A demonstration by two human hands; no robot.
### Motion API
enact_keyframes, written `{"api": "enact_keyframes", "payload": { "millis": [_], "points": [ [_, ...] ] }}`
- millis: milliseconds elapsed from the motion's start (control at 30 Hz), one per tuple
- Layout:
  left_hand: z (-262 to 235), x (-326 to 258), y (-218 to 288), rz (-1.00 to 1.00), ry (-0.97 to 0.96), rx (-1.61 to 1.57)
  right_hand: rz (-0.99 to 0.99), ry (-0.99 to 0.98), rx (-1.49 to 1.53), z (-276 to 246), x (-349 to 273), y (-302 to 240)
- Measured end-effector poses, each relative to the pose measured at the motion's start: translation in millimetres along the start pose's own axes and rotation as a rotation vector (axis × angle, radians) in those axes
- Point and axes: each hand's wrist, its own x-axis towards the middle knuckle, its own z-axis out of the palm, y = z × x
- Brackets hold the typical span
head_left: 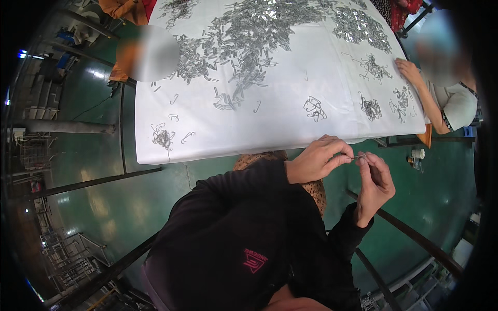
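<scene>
My left hand and my right hand meet just off the near right edge of the white-covered table. Between their fingertips is a thin metal wire piece, pinched from both sides. Most of it is hidden by the fingers, so its full shape does not show. Closest to my hands on the table lies a small pile of bent wire hooks. Another tangled pile of wire hooks sits to its right.
A large heap of narrow metal clips spreads over the far middle. More hooks lie at the near left corner. A co-worker's hand rests at the right edge; another person's orange sleeve is at far left.
</scene>
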Motion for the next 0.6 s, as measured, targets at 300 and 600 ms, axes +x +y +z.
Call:
{"api": "enact_keyframes", "payload": {
  "millis": [300,600],
  "points": [
    [0.6,-6.2,-15.3,0.059,-0.015,0.102,0.018,0.080,0.138,4.2,-13.6,19.6],
    [-135.4,-30.1,-62.0,-0.395,0.136,1.116,-0.005,0.065,0.187,0.8,-16.0,27.9]
  ]
}}
